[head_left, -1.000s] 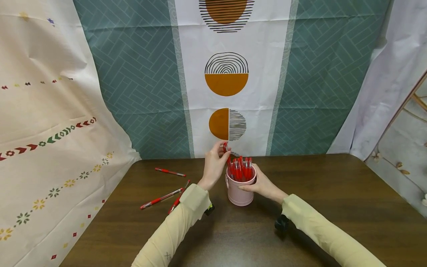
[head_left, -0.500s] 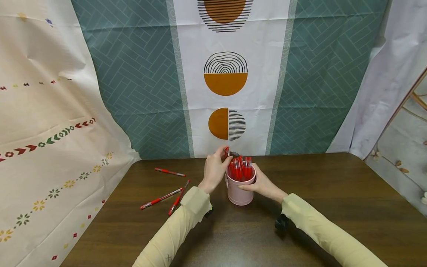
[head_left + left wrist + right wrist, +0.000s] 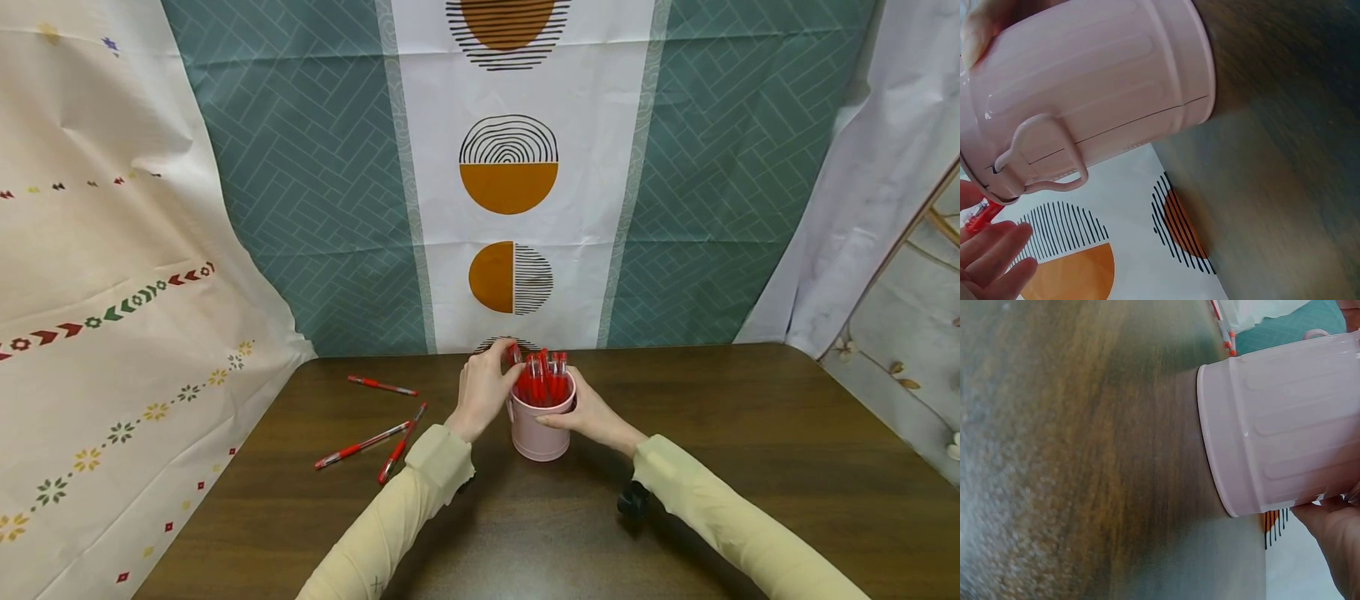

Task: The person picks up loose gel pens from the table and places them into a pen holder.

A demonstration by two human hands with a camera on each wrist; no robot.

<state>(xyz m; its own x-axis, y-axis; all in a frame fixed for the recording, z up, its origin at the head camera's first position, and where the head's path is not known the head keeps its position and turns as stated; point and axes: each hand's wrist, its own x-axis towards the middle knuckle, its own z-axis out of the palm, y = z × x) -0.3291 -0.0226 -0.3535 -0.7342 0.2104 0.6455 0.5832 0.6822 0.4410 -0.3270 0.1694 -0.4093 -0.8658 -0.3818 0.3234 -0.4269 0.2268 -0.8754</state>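
A pink pail-shaped cup stands upright on the table, holding several red pens with clear parts. My left hand pinches one red pen at the pail's left rim; its top pokes above the fingers and its lower end is inside the pail. In the left wrist view, a bit of that red pen shows between thumb and fingers beside the pail's side loop. My right hand grips the pail around its right side, thumb in front. The right wrist view shows that hand against the wall.
Left of the pail, three red pens lie on the brown table: one farther back, and two nearer that cross or touch at one end. A patterned cloth hangs behind the table's back edge.
My left hand has lowered the pen into the pail, so less of it shows above the rim. My right hand and the pail have stayed in place.
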